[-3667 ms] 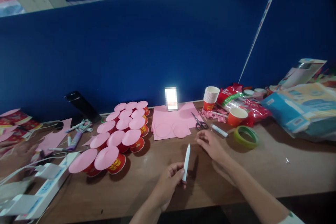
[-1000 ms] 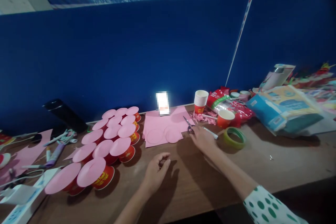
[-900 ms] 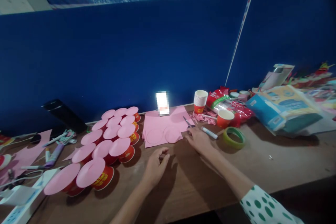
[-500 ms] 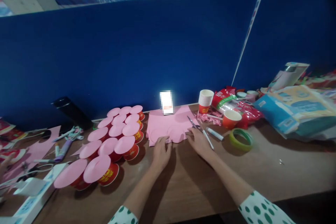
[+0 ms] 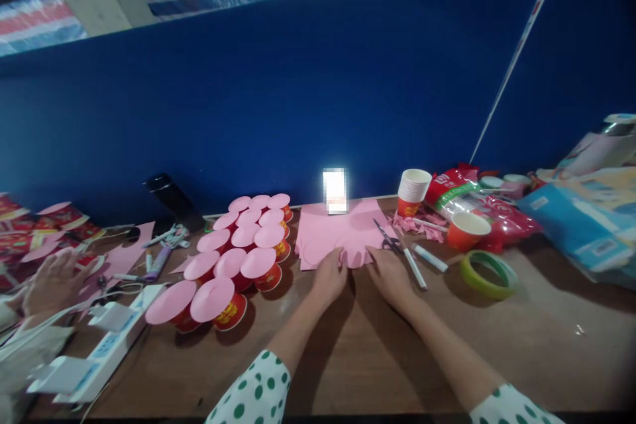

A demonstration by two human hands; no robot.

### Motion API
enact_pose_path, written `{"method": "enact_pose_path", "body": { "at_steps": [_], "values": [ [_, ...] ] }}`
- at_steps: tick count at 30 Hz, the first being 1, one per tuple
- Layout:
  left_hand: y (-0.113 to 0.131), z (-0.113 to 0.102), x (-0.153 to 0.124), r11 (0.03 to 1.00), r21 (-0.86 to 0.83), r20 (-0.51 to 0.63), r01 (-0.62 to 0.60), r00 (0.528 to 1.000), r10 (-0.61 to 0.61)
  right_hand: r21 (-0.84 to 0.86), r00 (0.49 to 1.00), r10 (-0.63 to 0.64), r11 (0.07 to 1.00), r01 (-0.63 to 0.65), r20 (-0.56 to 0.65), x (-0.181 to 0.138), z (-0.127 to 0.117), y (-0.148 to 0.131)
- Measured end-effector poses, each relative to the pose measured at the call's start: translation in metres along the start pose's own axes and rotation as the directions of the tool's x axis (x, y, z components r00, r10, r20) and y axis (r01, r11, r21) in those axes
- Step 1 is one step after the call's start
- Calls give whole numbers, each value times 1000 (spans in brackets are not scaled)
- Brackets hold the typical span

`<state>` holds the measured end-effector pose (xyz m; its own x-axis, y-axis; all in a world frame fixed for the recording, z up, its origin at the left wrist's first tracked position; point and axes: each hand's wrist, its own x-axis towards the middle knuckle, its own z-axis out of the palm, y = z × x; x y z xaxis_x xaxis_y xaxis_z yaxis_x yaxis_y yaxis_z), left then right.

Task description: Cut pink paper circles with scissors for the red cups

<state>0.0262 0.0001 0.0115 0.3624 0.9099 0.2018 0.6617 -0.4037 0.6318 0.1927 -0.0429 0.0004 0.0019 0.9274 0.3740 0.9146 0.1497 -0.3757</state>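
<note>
Pink paper sheets lie stacked on the table in front of me, with a round outline on the left of the top one. At their front edge, a pink paper circle is between my two hands. My left hand has its fingers bent together at the circle's left side. On its right side, my right hand closes its fingertips near the rim. Exactly how the fingers pinch the paper is partly hidden. Scissors and a white pen lie just right of my right hand.
Left stand several upturned red paper cups topped with pink discs. A power strip and another person's hand are farther left. To the right are stacked cups, a marker, green tape and a red bag.
The view has turned left, so things appear shifted right. Another person's hand shows more fully at the left. My hands stay at the pink circle, the left one's fingers closer together.
</note>
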Motion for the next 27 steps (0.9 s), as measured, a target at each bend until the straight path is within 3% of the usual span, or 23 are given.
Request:
{"method": "enact_pose_path", "body": {
  "at_steps": [6,12,16,27],
  "values": [
    [5,0,-5,998,-67,15,8,1000,-7,1,1000,4,1000,-4,3,0,1,-1],
    [5,2,2,967,-222,36,126,992,-121,46,999,-3,999,5,-38,-1,8,5],
    [3,2,14,983,-93,55,157,987,-152,80,999,10,997,-6,-52,-1,10,7],
    [18,1,36,977,215,219,2,974,-50,103,999,-4,995,8,-40,-1,8,9]
  ]
}}
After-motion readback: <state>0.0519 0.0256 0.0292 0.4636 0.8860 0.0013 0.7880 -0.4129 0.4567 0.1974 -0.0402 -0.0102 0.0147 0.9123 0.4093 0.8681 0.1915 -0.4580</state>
